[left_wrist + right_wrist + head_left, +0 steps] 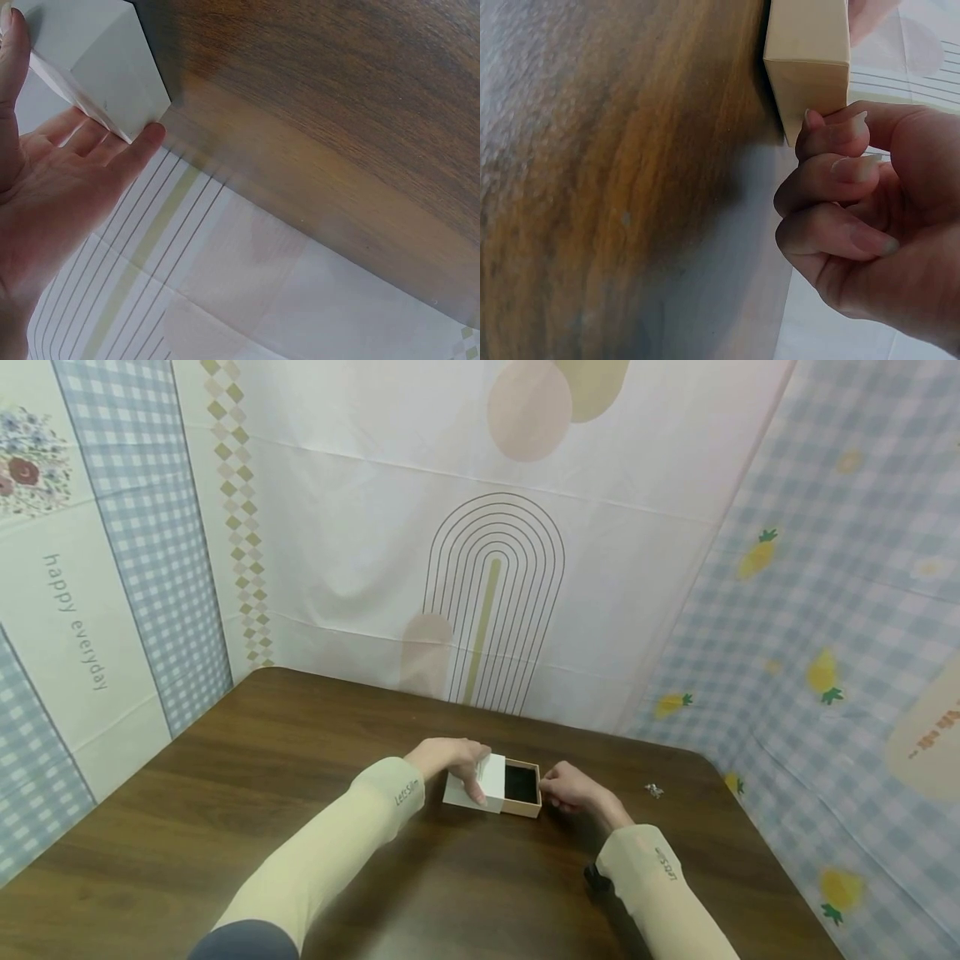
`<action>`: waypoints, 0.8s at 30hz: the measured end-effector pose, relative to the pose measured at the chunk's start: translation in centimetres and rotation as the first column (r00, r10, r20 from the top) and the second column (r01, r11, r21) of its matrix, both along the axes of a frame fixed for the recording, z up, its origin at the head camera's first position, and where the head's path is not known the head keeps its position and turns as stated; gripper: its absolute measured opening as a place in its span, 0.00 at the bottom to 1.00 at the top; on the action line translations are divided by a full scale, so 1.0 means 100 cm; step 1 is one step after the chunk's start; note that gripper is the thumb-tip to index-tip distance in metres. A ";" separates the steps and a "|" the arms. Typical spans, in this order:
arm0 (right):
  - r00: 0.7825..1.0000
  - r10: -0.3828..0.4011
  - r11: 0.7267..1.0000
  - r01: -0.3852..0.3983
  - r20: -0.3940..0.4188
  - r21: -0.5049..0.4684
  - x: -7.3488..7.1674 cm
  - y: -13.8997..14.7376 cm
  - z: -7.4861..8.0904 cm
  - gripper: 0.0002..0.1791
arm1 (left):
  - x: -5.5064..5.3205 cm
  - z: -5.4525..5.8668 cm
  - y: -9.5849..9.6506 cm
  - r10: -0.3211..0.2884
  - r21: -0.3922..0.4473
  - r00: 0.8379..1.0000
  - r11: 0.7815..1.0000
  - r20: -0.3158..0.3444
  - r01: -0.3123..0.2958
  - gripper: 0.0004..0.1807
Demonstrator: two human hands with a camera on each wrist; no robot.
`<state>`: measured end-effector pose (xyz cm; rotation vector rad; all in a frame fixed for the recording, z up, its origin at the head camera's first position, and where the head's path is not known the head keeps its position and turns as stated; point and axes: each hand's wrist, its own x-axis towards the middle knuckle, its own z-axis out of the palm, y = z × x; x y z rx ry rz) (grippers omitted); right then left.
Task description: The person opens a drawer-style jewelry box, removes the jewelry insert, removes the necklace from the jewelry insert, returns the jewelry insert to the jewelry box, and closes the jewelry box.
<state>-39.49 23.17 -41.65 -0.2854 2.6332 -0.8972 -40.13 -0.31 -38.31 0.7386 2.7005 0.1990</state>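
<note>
A small drawer box lies on the table, its white sleeve on the left and its tan inner drawer partly out to the right. Black lining shows inside the drawer. My left hand grips the sleeve across its width, thumb on the near side; in the left wrist view its fingers lie along the far side of the sleeve. With curled fingers, my right hand pinches the drawer's right end wall. The right wrist view shows its thumb and index finger at the edge of the drawer.
Right of the right hand lies a small cluster of shiny silvery pieces. The dark wooden table ends at patterned cloth hangings at the back and sides. A black band shows under the right sleeve cuff.
</note>
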 end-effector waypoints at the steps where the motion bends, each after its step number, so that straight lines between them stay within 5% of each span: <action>1: 1.000 -0.001 1.000 0.001 0.002 0.000 0.000 0.000 0.000 0.18 | 0.000 0.000 0.000 -0.004 -0.001 1.000 1.000 -0.002 0.004 0.52; 24: 1.000 0.007 1.000 -0.007 0.017 -0.010 -0.002 -0.005 0.001 0.18 | 0.000 -0.001 -0.001 0.011 0.001 1.000 1.000 0.013 -0.011 0.56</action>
